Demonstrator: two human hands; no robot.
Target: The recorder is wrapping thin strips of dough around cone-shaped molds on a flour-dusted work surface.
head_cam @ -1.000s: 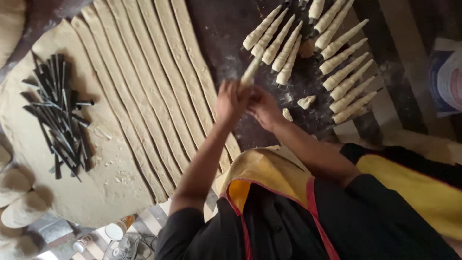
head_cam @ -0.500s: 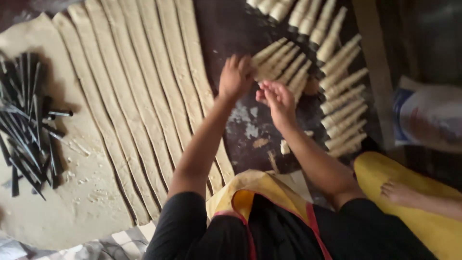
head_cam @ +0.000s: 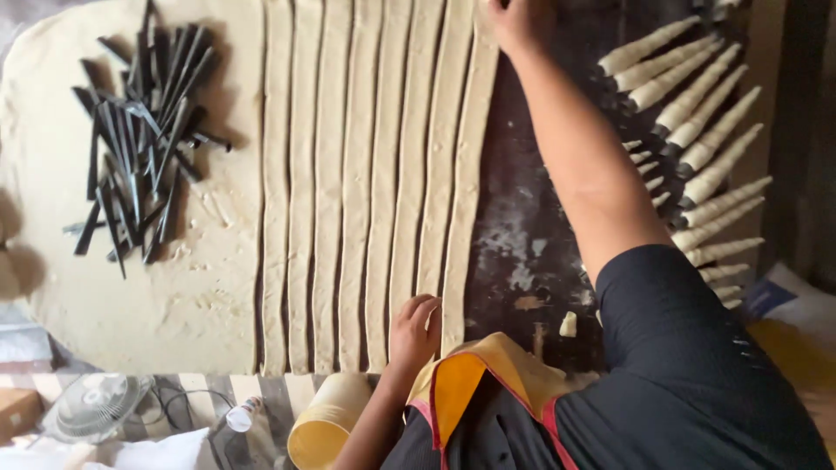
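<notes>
A wide sheet of pale dough [head_cam: 174, 296] lies on a dark work surface, its right part cut into several long strips [head_cam: 374, 174]. My left hand [head_cam: 416, 329] rests with curled fingers on the near end of the rightmost strips. At the far end of the rightmost strip [head_cam: 466, 174], my outstretched right hand [head_cam: 521, 22] is closed on the dough at the frame's top edge. A heap of black metal cone moulds [head_cam: 139, 130] sits on the uncut dough at the left. Rows of dough-wrapped cones [head_cam: 697, 148] lie at the right.
Dark bare board [head_cam: 522, 252] with flour smears and a small dough scrap [head_cam: 568, 324] lies between the strips and the cones. Below the table edge stand a small fan [head_cam: 91, 407], a yellow cylinder [head_cam: 326, 422] and a small bottle [head_cam: 242, 414].
Both hands were together near the wrapped cones. Now my right hand has reached out to the far end of the strips and my left hand has dropped to their near end.
</notes>
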